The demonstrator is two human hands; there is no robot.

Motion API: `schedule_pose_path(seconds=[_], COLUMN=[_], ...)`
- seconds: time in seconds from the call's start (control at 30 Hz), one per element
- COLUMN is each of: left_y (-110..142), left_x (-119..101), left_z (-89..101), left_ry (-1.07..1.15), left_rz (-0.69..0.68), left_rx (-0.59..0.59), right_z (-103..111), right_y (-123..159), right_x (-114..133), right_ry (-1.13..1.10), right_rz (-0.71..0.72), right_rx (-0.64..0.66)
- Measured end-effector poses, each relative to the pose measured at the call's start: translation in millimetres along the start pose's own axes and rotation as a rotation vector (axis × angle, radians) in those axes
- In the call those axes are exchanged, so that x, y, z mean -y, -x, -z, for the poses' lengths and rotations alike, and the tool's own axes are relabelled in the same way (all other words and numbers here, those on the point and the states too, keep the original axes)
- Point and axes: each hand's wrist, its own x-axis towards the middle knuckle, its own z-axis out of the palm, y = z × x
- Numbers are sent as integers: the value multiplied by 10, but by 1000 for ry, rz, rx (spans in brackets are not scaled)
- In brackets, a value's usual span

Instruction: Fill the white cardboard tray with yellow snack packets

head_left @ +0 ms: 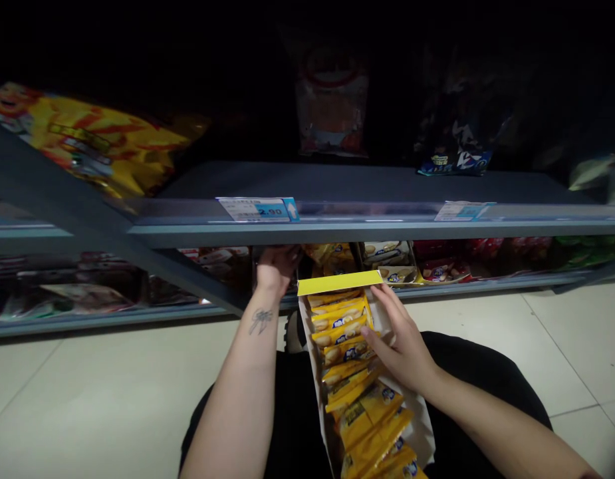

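A long white open cardboard box [317,379] with a yellow end flap [340,283] rests across my lap. Small yellow snack packets [350,332] fill it in a row, upright at the far end and leaning over nearer me. My right hand [399,342] grips the box's right wall near the far end, thumb over the inside by the packets. My left hand [277,269] reaches under the shelf edge into the bottom shelf, left of some yellow packets [332,258]. Shadow and the shelf edge hide its fingers, so I cannot see what they touch.
Above the hands runs a grey shelf [337,229] with price tags [260,209]. A yellow snack bag [102,143] and a dark bag [459,146] sit on it. White packets [389,256] and red packets [441,269] lie on the bottom shelf. Pale floor tiles [112,392] lie below.
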Motion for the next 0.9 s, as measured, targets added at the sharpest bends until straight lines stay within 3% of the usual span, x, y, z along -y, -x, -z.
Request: schedule_pose_path(seconds=[0.13,0.27,0.37,0.43,0.67,0.77,0.9], left_y=[287,648,894,1060,1718,1889,1865], left_x=[-410,-706,-865,-965,-1261,-1218,-960], left_z=[203,273,232,181,-173,-388,-556], left_ry=[57,-139,-267,-351,-723,-723,-647], left_rz=[-224,-227,-61,-31,-427,-472,-333], left_rx=[-360,-397,-230,-72,593,855,934], right_z=[63,173,258,302,377,457,676], right_y=[9,-1,-8,-2,109,196,314], right_x=[31,118,168,190,352,497,646], right_ry=[21,-19,-52,-118,-153,-74,112], right_rz=[98,191,231,237,397,470,436], right_rx=[-182,-267,-291,-277,-40,35,214])
